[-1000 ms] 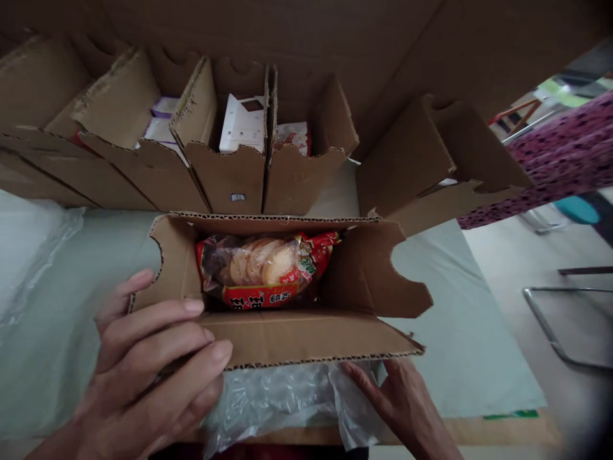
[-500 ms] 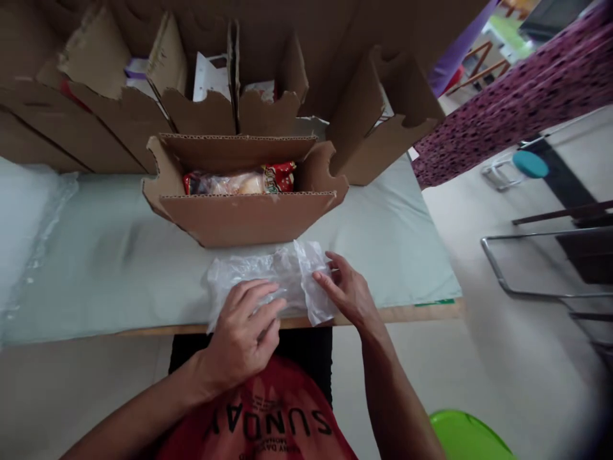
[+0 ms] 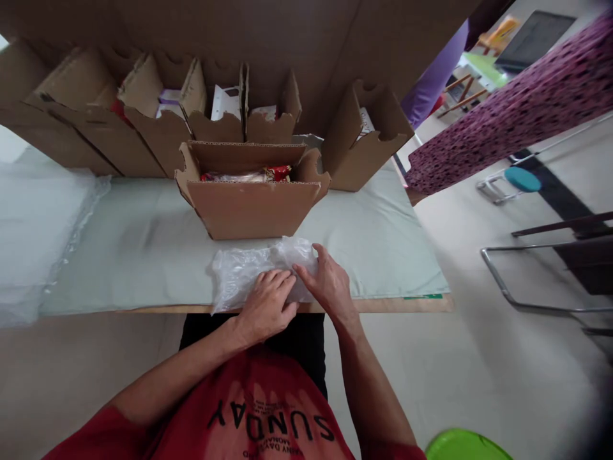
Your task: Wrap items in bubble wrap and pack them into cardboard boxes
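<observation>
Rests the left grip (image 3: 269, 303) over the middle of the clear plastic wrap (image 3: 239, 273), with fingers together and thumb apart; pinches the folded right end with the right grip (image 3: 330, 285). Has the wrap along the near edge of the table (image 3: 378, 305), just nearer than an open cardboard box (image 3: 253, 209) with a red snack bag (image 3: 278, 173) inside.

Your shirt (image 3: 268, 390) is red, black-lettered; your plastic wrap (image 3: 239, 265) whitish; the cloth (image 3: 143, 255) pale green; the fabric (image 3: 507, 115) at two o'clock dark-spotted pink.
</observation>
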A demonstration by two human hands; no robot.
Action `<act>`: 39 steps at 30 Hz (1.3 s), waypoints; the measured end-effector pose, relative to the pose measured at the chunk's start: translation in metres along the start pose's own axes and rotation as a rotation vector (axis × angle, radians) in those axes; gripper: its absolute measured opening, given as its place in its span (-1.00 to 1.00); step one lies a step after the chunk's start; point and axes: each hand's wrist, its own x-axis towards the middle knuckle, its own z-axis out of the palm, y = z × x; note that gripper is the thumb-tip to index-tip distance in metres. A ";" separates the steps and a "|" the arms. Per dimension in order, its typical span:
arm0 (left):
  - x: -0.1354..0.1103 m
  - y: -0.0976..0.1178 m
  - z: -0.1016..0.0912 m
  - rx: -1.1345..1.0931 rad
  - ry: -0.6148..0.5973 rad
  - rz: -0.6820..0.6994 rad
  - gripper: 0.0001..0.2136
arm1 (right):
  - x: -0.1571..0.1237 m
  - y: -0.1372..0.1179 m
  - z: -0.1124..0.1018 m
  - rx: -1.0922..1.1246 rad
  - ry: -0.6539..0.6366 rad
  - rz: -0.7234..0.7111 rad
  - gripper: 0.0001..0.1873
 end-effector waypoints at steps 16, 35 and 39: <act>-0.053 -0.023 -0.032 0.065 0.239 -0.010 -0.74 | -0.037 -0.055 -0.004 0.390 -0.091 -0.260 -0.44; -0.058 -0.077 -0.074 -0.760 0.313 -0.842 -0.25 | -0.030 -0.066 0.014 0.552 -0.091 -0.127 -0.53; -0.050 -0.079 -0.075 -0.986 0.237 -0.912 -0.50 | -0.027 -0.064 0.017 0.591 -0.108 -0.140 -0.55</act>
